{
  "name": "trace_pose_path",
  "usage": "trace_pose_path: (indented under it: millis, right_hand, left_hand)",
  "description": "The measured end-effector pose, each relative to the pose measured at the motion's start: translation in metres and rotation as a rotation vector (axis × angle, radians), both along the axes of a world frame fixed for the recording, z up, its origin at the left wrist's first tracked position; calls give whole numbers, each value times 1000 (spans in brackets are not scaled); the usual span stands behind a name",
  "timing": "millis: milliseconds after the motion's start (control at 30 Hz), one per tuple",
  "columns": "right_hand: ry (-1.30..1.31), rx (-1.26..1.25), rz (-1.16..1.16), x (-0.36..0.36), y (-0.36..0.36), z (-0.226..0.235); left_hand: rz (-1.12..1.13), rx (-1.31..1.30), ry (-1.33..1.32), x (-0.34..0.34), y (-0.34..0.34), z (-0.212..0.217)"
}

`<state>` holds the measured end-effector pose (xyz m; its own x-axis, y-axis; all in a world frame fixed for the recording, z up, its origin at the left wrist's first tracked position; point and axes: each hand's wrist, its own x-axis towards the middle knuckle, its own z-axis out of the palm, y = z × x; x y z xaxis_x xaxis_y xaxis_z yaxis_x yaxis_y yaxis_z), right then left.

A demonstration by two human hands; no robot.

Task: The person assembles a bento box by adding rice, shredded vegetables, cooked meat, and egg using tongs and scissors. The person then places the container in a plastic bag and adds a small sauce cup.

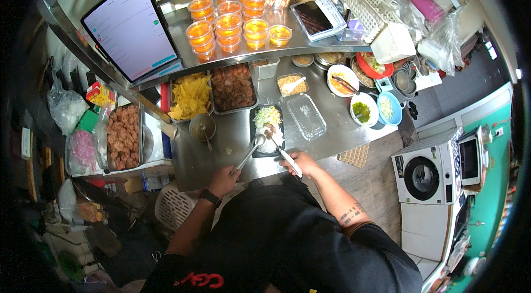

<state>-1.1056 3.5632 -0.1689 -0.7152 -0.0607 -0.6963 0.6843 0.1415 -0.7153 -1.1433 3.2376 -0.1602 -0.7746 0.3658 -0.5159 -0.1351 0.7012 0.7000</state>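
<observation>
My left hand (223, 181) is closed on the handle of a metal spoon (249, 152). The bowl of the spoon is at the left edge of a black food tray (268, 154). My right hand (300, 164) grips a white-handled utensil (290, 162); its narrow dark end reaches over the tray, and whether it is a knife or scissors I cannot make out. In the tray lie white rice (275, 141), a few pieces of brown meat (269, 130) and shredded vegetables (267, 116). A clear plastic lid (306, 117) rests right of the tray.
Behind the tray are a pan of dark meat (235, 89), yellow chips (190, 96) and chopped nuts (292, 84). A metal bowl (203, 127) stands left; bowls of greens (363, 111) and shreds (390, 108) stand right. The overhead shelf (188, 63) holds orange sauce cups (229, 21) and a tablet (131, 29).
</observation>
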Motion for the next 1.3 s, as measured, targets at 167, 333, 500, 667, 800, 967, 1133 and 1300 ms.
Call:
trace_pose_path:
  millis: [167, 333, 500, 667, 800, 967, 1133, 1300]
  right_hand:
    - [2, 33, 3, 2, 3, -6]
    - [-6, 24, 35, 4, 3, 1]
    - [41, 4, -3, 12, -4, 14]
    - [45, -13, -52, 26, 4, 7]
    - [10, -12, -80, 33, 13, -2]
    - [20, 1, -106, 32, 15, 6]
    - [52, 8, -88, 27, 15, 6]
    - [65, -114, -96, 30, 14, -3]
  left_hand:
    - [81, 46, 78, -7, -1, 43]
    - [93, -131, 437, -93, 8, 3]
    - [-27, -465, 510, -171, 36, -27]
    - [-63, -436, 613, -174, 39, -28]
    - [-116, -476, 696, -177, 31, -34]
    - [-37, -339, 744, -163, 25, -10]
    - [73, -139, 476, -115, 10, 37]
    - [139, 43, 384, -35, 4, 9]
